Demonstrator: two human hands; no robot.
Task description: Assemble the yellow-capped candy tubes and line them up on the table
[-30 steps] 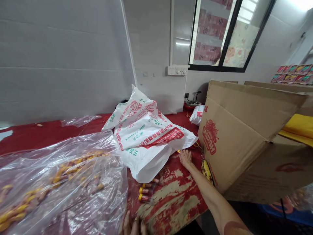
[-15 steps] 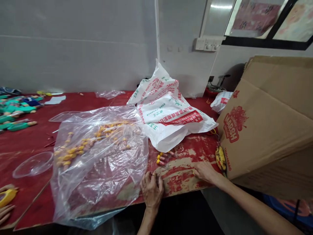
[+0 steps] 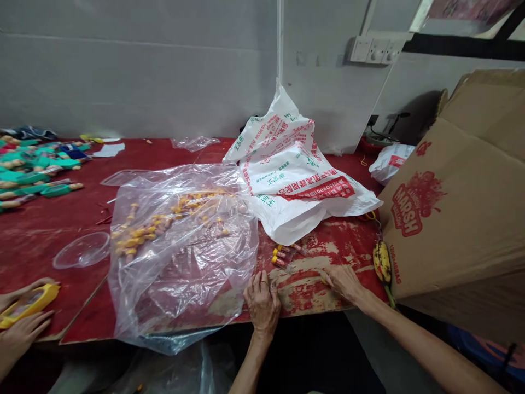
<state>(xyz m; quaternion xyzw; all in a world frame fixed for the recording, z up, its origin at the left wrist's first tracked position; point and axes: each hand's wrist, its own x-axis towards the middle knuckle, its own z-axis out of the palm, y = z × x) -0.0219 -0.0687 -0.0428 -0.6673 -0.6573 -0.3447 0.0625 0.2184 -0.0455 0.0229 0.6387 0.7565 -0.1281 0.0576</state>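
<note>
My left hand (image 3: 261, 302) lies palm down at the table's front edge, fingers stretched forward beside the clear plastic bag (image 3: 180, 295); it looks open and holds nothing I can see. To its right, my right hand (image 3: 343, 283) rests low on the worn tabletop with fingers drawn together. A bit of yellow shows at its fingertips, too small to name. Several small clear tubes with yellow caps (image 3: 281, 262) lie in a group just beyond my hands. Many similar yellow-capped pieces (image 3: 141, 235) show through the plastic bag.
A white printed sack (image 3: 295, 169) slumps behind the tubes. At the right stand a large cardboard box (image 3: 459, 219) and a banana (image 3: 382, 262). Farther left are a clear lid (image 3: 82, 250), green-clad figures (image 3: 41, 164) and another person's hands holding a yellow object (image 3: 30, 306).
The whole view has shifted, so the table's contents appear farther right and higher. More of the other person's hands and yellow object shows. My hands stay in nearly the same places on the table.
</note>
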